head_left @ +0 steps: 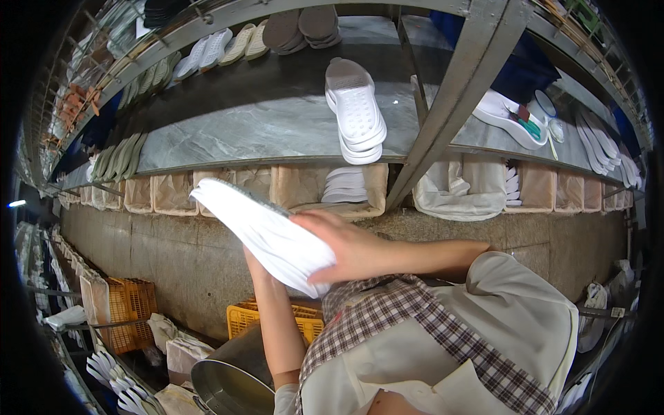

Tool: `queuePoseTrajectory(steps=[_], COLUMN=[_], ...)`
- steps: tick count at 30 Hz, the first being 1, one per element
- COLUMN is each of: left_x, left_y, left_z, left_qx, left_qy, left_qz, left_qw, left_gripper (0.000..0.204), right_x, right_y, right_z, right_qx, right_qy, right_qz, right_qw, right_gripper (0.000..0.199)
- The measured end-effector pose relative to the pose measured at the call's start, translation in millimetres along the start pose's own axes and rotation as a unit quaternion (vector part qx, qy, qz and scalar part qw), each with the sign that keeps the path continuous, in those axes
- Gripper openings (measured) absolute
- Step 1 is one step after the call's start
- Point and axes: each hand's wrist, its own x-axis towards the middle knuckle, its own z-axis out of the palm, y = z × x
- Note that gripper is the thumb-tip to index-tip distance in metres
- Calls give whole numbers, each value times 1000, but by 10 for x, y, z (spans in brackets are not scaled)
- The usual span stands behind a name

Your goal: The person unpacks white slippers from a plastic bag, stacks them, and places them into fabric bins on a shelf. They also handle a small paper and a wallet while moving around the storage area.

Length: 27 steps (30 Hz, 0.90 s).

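In front of my body, my right hand (339, 243) is wrapped round a stack of white shoe soles (270, 242), its fingers closed on the near end. The stack tilts, its far end pointing up and left. My left forearm (278, 325) comes up from below to the underside of these soles, which hide the left hand and its fingers. Beyond, on the grey marbled shelf (256, 121), lies another pile of white soles (358, 117) with a grey-brown one showing at its far end.
Grey-brown soles (285, 31) and pale yellow soles (246, 43) line the shelf's back. A metal post (460, 90) slants up at right. Paper-lined bins (294, 190) stand under the shelf. Behind are a yellow crate (131, 311) and a metal bucket (232, 387).
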Motion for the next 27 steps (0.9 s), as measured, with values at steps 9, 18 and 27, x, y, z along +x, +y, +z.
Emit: queuePoseTrajectory(steps=[9, 18, 27], left_x=[-225, -512, -364], left_y=[240, 356, 82], left_z=[19, -96, -384], left_qx=[-432, -429, -358], left_qy=[-429, -380, -315], left_qz=[-97, -86, -2], left_qw=[787, 815, 879], left_gripper=[68, 80, 76], right_x=[278, 654, 429], right_y=[361, 1065, 689], right_z=[-756, -1408, -897], right_qx=[383, 151, -86], right_qy=[349, 414, 513], right_qz=[35, 183, -129], right_qw=[855, 879, 844], right_gripper=[59, 56, 35])
